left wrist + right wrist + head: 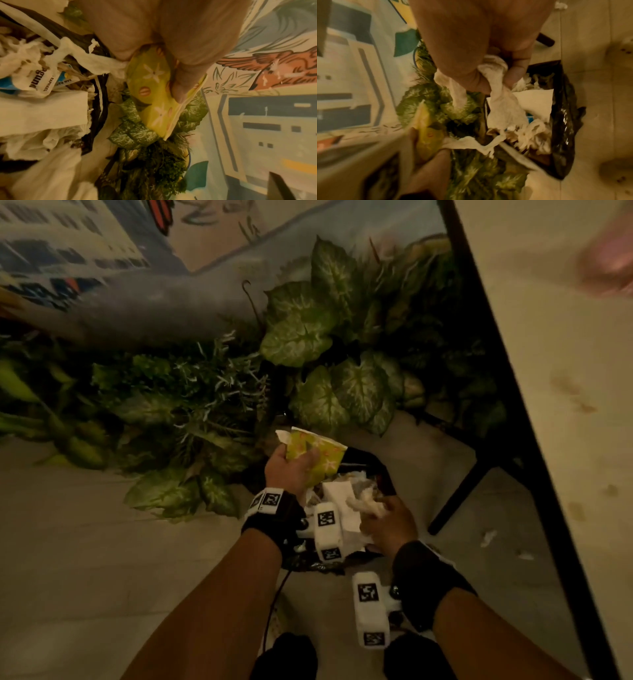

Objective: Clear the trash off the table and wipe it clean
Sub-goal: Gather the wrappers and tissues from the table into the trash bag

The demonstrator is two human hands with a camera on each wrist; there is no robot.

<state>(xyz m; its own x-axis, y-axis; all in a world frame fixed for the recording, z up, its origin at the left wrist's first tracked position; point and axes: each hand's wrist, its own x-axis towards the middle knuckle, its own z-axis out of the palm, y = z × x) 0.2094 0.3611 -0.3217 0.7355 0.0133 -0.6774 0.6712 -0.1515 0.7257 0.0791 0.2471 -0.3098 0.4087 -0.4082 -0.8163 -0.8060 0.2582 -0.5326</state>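
Over bin (383, 470) w/ black liner, beside stained table (565, 378): left hand (289, 470) gripping yellow flowered napkin (317, 455), right hand (388, 520) pinching crumpled white tissue (364, 503), both held above trash, probably for dropping in.

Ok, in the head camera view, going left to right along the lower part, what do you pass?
Left hand holding the yellow floral napkin → right hand holding a crumpled tissue → tissue scrap on the floor → stained table.

Bin (383, 470) heaped with paper; plants (308, 337) crowd far side; table leg (459, 494) right.
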